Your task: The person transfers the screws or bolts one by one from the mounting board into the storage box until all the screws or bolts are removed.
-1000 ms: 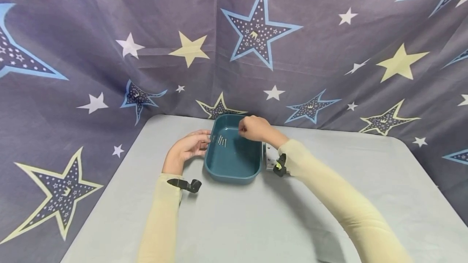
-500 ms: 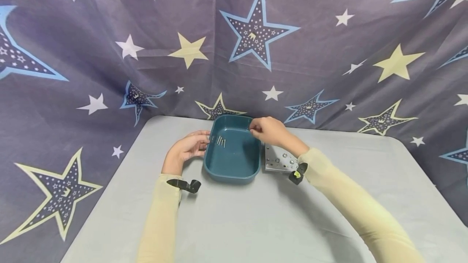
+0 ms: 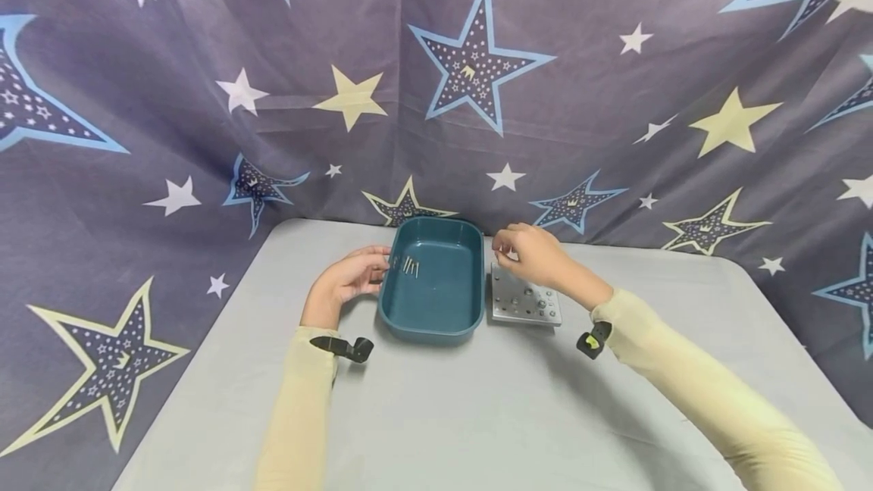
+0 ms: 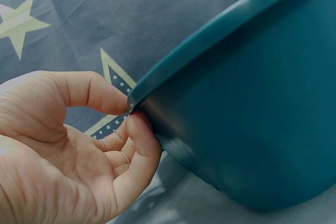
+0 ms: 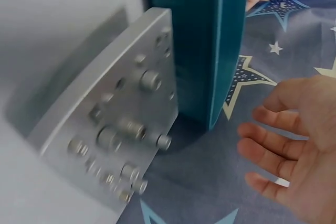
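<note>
A teal bin (image 3: 433, 286) stands on the table, with several thin metal pins (image 3: 411, 267) lying inside near its left wall. My left hand (image 3: 353, 276) pinches the bin's left rim between thumb and fingers, as the left wrist view shows at the rim (image 4: 210, 35). Just right of the bin lies a silver metal plate (image 3: 521, 300) with several bolts and holes; its studded face (image 5: 131, 98) shows large in the right wrist view. Over the plate's far edge hovers my right hand (image 3: 535, 254), its fingers loosely bent and apart (image 5: 299, 140), with nothing seen in them.
The pale table (image 3: 436, 415) runs up to a dark fabric backdrop (image 3: 580, 120) with stars, close behind the bin and plate. A black strap with a small device (image 3: 348, 347) is on the left wrist, another (image 3: 595, 339) on the right.
My right hand has moved right, from over the bin to above the plate, uncovering more of the plate. My left hand has stayed at the bin's rim.
</note>
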Demonstrator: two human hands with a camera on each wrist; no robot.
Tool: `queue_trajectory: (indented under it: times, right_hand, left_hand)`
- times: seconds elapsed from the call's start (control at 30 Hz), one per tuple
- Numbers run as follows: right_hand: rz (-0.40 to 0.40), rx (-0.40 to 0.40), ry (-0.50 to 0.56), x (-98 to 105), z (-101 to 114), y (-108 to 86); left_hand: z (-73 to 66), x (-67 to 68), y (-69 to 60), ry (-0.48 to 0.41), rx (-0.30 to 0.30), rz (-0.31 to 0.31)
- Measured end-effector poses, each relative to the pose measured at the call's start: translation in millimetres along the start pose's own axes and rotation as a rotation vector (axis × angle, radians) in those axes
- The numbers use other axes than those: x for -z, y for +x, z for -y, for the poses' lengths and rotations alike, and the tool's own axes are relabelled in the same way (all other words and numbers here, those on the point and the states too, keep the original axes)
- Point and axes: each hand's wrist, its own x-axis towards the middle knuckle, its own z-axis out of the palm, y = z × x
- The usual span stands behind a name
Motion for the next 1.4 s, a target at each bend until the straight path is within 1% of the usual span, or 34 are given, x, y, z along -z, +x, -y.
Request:
queue_trajectory:
  times: [0.27, 0.4, 0.6, 0.7, 0.83, 1.0, 1.3, 1.4]
  right_hand:
    - [-0.027, 0.091, -0.131, 3, -9, -16.2]
    - [-0.016, 0.146, -0.185, 7, -10, -24.1]
    - [-0.005, 0.253, -0.257, 8, -11, -35.5]
    - [-0.005, 0.285, -0.290, 6, -12, -39.0]
    - [-0.012, 0.316, -0.331, 2, -13, -42.5]
    - [0.006, 0.342, -0.370, -3, -14, -47.1]
    - [0.040, 0.352, -0.421, -10, -17, -51.4]
    - [0.063, 0.351, -0.436, -11, -18, -51.7]
  left_hand:
    - [-0.5, -0.4, -1.3, 0.000, 0.002, 0.003]
    - [-0.7, 0.1, -1.1, -0.001, 0.000, 0.000]
    - [-0.2, 1.3, -0.3, -0.005, 0.001, -0.006]
    - [-0.3, 1.2, 0.0, -0.009, 0.003, -0.005]
    - [-0.1, 1.0, -0.1, -0.014, 0.000, 0.002]
    - [0.2, 0.5, -0.2, -0.021, 0.001, 0.013]
    - [1.1, 0.8, 1.0, -0.022, -0.002, 0.014]
    - [0.9, 1.4, 0.8, -0.020, -0.005, 0.016]
